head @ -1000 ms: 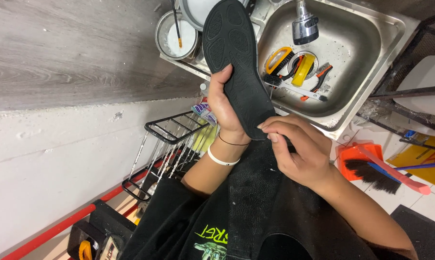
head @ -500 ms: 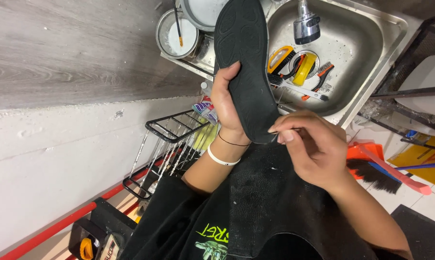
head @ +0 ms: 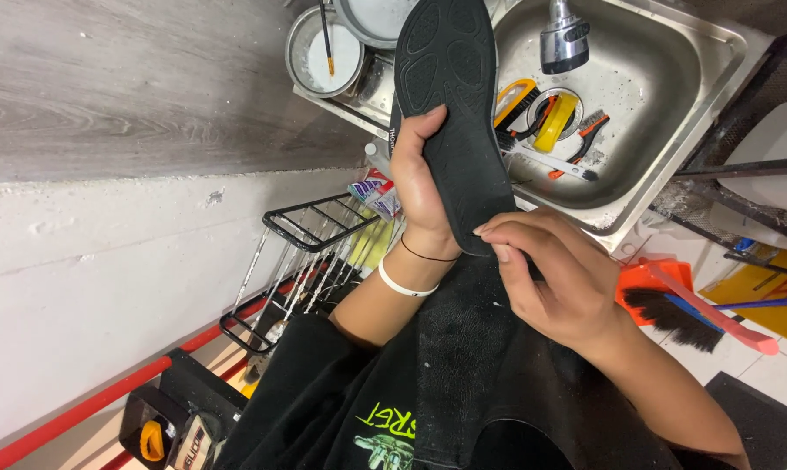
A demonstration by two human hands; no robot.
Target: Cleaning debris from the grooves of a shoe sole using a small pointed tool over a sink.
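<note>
Steel sink (head: 672, 130), one basin, filled the upper right, with one tap (head: 564, 39) above a yellow tool (head: 557, 120) and several small brushes. One black insole (head: 454, 113) stood raised before it, its heel end between your two hands. Your left hand (head: 418, 178) was clenched around its edge; your right hand (head: 554, 278) pinched the heel tip between thumb and fingers. One black wire rack (head: 311, 252) stood just left of your left wrist. One orange dustpan (head: 650, 283) with one brush lay on the pale tiled floor near your right forearm, leaving little open room.
</note>
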